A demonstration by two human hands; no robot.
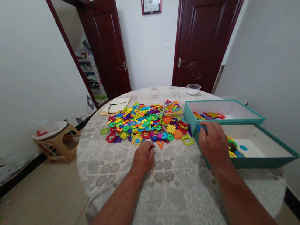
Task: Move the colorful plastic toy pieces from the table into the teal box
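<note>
A heap of colourful plastic gear pieces (140,123) covers the far middle of the table. My left hand (144,155) rests on the tablecloth just in front of the heap, its fingers curled in with nothing showing in them. My right hand (213,141) is at the left end of the near teal box (268,163), closed around a blue gear piece (201,128). Inside that box lie a few yellow, green and blue pieces (233,149) and a blue disc (243,148). Behind it, the second teal box (238,105) holds red and other coloured pieces (212,115).
A small clear container of coloured pieces (172,107) stands beside the heap. Farther back are a clear bowl (193,89) and glasses (115,105) on a paper pad (122,106). The round table (166,207) has a lace-patterned cloth. A stool (58,144) stands left.
</note>
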